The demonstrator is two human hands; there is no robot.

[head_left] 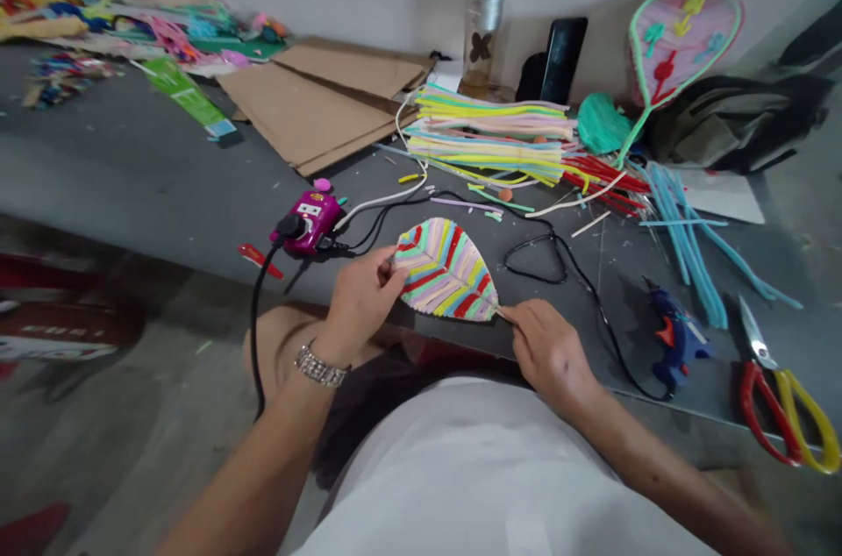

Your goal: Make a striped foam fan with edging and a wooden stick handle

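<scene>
Leaf-shaped panel of fuzzy striped pipe cleaners point(445, 273) sits between the hands, just above the edge of the grey table point(158, 161), its red, yellow, green, blue and pink ribs slanting from a central line. The left hand point(360, 297), wearing a linked metal bracelet point(322, 366), grips its rounded end with curled fingers. The right hand point(549, 354) pinches the pointed tip between thumb and fingers. A thin black electrical cord point(536, 253) loops close by at 1 o'clock from the panel, and a magenta plastic plug unit point(309, 221) sits at 10 o'clock. Stacked pastel pipe cleaners point(490, 135) form a soft pile at 12 o'clock, with loose blue pipe cleaners point(690, 240) at 2 o'clock. A blue hot-glue gun point(677, 337) lies at 3 o'clock, beyond it scissors with red and yellow looped handles point(782, 420). Flat brown cardboard sheets point(316, 104) lie at 11 o'clock.
</scene>
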